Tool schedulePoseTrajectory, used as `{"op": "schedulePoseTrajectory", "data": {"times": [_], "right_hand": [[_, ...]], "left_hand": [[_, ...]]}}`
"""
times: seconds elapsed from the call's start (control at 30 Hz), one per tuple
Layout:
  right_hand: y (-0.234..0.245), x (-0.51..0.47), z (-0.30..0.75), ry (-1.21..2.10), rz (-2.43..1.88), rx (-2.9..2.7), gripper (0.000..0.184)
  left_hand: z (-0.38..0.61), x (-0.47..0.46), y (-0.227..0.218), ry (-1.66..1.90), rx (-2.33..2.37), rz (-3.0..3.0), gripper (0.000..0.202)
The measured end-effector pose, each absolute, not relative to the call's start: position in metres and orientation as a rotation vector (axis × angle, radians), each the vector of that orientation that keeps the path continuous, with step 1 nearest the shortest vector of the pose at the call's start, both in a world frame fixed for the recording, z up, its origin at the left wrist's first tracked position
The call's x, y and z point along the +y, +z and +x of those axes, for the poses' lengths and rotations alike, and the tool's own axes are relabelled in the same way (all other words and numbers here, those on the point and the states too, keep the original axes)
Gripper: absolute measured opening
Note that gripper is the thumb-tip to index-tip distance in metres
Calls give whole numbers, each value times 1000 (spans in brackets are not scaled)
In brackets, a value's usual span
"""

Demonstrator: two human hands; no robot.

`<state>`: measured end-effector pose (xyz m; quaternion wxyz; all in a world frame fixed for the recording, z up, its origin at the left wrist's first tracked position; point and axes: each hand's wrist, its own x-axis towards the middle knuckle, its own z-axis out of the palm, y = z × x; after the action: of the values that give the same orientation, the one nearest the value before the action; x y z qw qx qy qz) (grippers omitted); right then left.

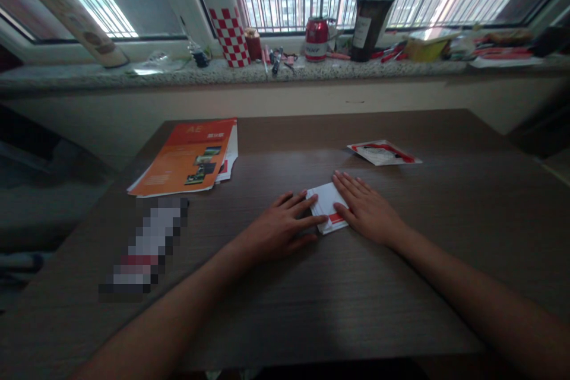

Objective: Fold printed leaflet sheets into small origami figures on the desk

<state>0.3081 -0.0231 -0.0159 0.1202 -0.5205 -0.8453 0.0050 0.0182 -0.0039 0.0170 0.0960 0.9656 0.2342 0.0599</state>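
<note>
A small folded sheet of white paper [325, 200] with a red band lies on the dark wooden table [276, 314]. My left hand [287, 222] rests at its left side, fingers spread, with fingertips on the paper's left edge and lower corner. Across the paper's right part lies my right hand [367, 208], fairly flat with fingers stretched out, covering that side. Beyond my right hand sits a second folded paper [385, 153], white with red and dark print, its edges slightly raised.
An orange booklet [187, 157] lies at the back left over other papers. Nearer, a pixelated oblong object [145, 249] rests on the table. The windowsill [169, 77] holds a checkered bottle [229, 35], a red can [316, 40], a dark cup [369, 27] and clutter.
</note>
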Motion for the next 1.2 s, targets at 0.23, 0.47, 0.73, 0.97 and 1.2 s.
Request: {"op": "schedulePoseTrajectory", "data": {"times": [0.23,0.47,0.73,0.97,1.2], "right_hand": [[-10,-25,310,121,-1451,-2423,72],[5,-29,319,310,-1251,-2338,54],[12,-30,329,420,-988,-2491,38],[8,-25,323,444,-956,-2455,30],[9,-24,317,438,-920,-2435,26]], "left_hand": [[19,-6,19,216,728,2860,44],[20,-9,19,240,830,2889,46],[19,-9,16,314,829,2819,47],[22,-4,17,339,795,2807,40],[25,-1,13,425,834,2784,32]]}}
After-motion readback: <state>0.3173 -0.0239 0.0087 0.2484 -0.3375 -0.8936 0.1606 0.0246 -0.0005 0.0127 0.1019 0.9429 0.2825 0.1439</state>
